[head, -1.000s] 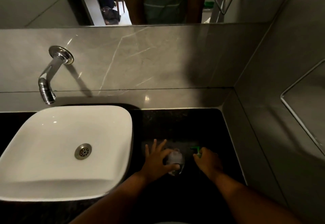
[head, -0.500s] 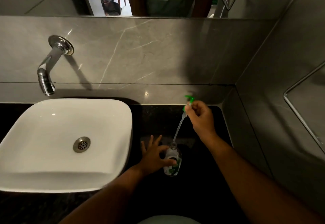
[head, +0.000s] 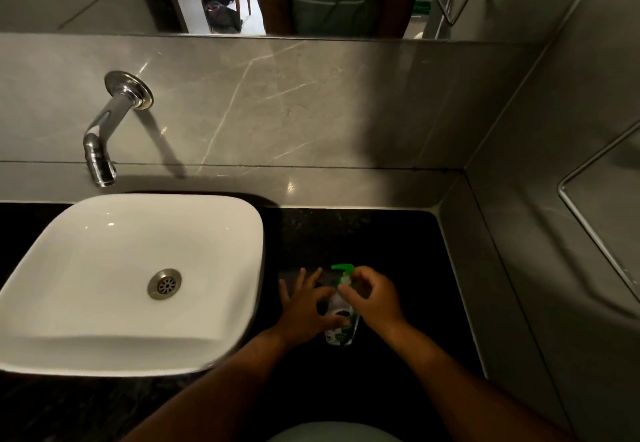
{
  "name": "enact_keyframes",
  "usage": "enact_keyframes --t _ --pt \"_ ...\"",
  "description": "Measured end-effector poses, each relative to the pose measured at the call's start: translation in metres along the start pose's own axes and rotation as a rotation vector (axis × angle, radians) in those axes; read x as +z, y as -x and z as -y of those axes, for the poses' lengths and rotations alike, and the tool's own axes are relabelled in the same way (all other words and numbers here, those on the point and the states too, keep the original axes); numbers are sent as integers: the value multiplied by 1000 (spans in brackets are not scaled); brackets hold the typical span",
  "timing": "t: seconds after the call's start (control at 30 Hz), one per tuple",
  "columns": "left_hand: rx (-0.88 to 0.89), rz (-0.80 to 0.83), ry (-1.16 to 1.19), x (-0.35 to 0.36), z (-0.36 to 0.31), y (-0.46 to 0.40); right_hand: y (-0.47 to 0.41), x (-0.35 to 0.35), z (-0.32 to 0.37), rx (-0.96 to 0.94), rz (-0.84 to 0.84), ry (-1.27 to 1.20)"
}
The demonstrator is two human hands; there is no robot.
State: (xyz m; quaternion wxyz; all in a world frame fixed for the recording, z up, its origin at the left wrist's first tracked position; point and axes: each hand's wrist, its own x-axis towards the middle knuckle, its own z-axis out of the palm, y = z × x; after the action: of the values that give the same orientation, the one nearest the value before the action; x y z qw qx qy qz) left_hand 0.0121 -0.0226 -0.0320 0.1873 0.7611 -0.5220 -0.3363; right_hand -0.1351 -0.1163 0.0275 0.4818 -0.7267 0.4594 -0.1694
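Left hand (head: 304, 310): thumb and forefinger clasp the clear soap bottle (head: 341, 329); the other fingers are spread over the counter.
Right hand (head: 372, 297): fingers curled, pinching the green pump head (head: 343, 270) at the bottle's neck.
Soap bottle: upright on the black countertop (head: 398, 233) between both hands, just right of the basin.
Basin (head: 121, 233): white, with a metal drain (head: 164, 284).
Faucet (head: 104, 136): chrome, wall-mounted, its spout above the basin's far edge.
Mirror (head: 104, 1): above the grey tiled wall (head: 277, 102).
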Motion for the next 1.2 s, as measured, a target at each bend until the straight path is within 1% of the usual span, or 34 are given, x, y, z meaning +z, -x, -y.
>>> enact_keyframes --t 0.1,0.2,0.3,0.37,0.47,0.57,0.63,0.7,0.77,0.83,0.97,1.1,1.13,1.2 --pt "-14 -5 -22 2 -2 0 3 1 0 34 -31 -6" --pt "-36 -16 -30 2 -2 1 2 -3 1 30 36 -11" --pt "-44 -18 -40 3 -2 3 3 -6 1 61 108 -243" --pt "-46 -15 -37 3 -3 3 3 -6 1 73 123 -327" --pt "-31 2 -35 2 -4 3 0 -3 0 67 91 -303" --pt "17 -7 -37 4 -6 4 -3 3 -1 70 -26 -177" --pt "24 -38 -81 7 -7 5 -3 10 -4 76 -83 -164" --pt "-2 -49 -93 8 -7 4 -2 16 -9 95 -70 -221" --pt "-39 -52 -83 8 -4 4 -1 17 -16 112 -18 -309" --pt "-64 -72 -83 8 -2 4 -1 15 -23 93 5 -350" --pt "-57 -73 -87 10 -1 2 -3 14 -22 72 -37 -342" --pt "-55 -66 -85 13 -4 2 -6 17 -16 45 -100 -229" --pt "-60 -69 -87 13 -4 2 -6 18 -16 49 -102 -232" --pt "-62 -63 -98 12 -5 1 -7 20 -17 69 -80 -315"
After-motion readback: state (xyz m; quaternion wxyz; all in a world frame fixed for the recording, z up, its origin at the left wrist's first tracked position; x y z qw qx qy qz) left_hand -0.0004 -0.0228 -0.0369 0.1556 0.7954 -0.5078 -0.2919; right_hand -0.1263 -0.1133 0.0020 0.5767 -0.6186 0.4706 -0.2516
